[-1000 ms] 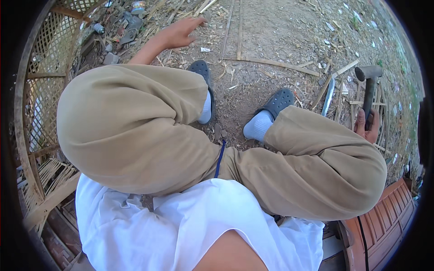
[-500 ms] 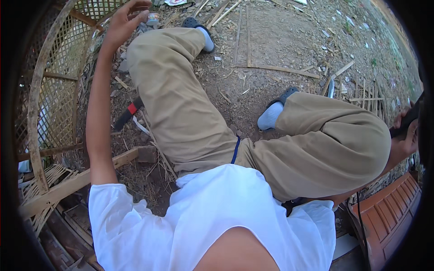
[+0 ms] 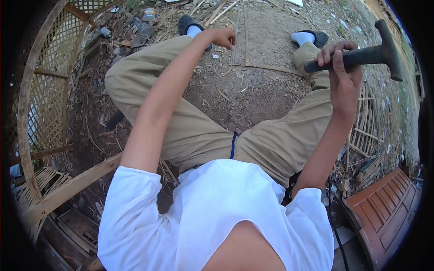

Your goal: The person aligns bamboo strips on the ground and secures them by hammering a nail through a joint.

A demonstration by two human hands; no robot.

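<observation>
Dirt yard [image 3: 266, 86]; right hand [image 3: 343, 74] grips hammer [image 3: 361, 54].

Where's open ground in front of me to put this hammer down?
Barest: the dirt patch between your legs, below the thin bamboo strips. Crowded: woven lattice frame and scrap on the left, slat pile by your right knee. Your right hand holds the hammer.

Outdoors in daylight, bare packed dirt ground [image 3: 266, 86] is strewn with thin sticks [image 3: 246, 34] and splinters. A curved woven bamboo lattice frame [image 3: 36, 90] stands at the left, with a rough wooden beam [image 3: 72, 187] below it. A reddish-brown panelled door [image 3: 389, 203] lies at the lower right.
</observation>
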